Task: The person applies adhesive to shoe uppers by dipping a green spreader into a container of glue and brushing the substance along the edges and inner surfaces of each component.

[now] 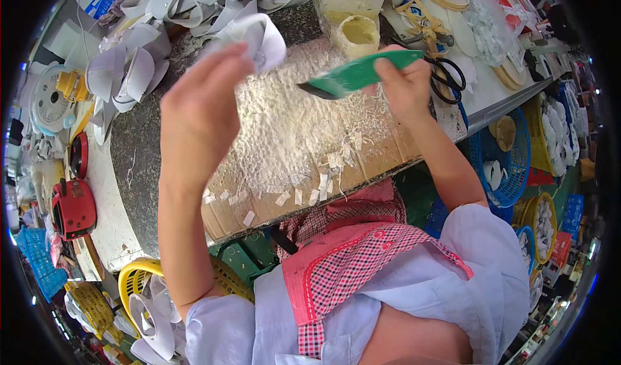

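My left hand point(206, 100), smeared by motion, is raised over the left part of the cardboard. Its fingers are closed on the edge of a white curved piece point(266, 43), also partly blurred. In my right hand point(407, 87) is a green flat scraper point(362, 74) with a dark edge, its blade pointing left. The thumb lies on top of the scraper, and the other fingers are mostly hidden beneath it. Under both hands lies a cardboard sheet point(381, 142) crusted with whitish residue. Just beyond the scraper stands a crusted, pale yellow cup point(359, 32).
White curved pieces point(139, 67) are heaped at the back left. Black-handled scissors point(447, 80) lie right of my right hand. Small white scraps point(323, 187) dot the cardboard's near edge. A red device point(74, 210) sits left; blue point(504, 155) and yellow baskets point(132, 281) flank the table.
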The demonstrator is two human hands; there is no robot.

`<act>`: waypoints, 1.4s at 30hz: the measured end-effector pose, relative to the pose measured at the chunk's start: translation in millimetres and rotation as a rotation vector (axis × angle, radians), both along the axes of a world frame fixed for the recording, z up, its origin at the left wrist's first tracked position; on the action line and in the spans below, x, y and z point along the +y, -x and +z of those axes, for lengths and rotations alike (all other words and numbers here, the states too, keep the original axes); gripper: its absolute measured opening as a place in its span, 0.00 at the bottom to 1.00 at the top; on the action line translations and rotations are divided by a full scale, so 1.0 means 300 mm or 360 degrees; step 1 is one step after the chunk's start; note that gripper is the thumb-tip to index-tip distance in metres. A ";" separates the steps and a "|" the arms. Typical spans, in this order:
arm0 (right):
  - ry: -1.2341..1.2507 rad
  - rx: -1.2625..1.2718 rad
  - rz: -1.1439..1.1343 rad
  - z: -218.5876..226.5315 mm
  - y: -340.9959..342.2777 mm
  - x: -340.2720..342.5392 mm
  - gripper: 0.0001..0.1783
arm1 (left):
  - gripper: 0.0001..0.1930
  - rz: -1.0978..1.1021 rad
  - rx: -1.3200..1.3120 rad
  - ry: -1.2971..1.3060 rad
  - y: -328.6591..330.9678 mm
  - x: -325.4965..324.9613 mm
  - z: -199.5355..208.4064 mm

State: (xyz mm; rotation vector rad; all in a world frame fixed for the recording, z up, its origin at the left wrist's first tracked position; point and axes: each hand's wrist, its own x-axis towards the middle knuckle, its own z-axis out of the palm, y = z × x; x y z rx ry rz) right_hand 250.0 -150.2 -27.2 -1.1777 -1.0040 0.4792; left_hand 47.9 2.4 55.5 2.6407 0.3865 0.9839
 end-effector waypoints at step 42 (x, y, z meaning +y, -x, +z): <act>0.0575 -0.0458 -0.0024 0.022 0.170 0.204 0.06 | 0.11 -0.0094 0.0757 -0.0714 0.104 -0.048 -0.164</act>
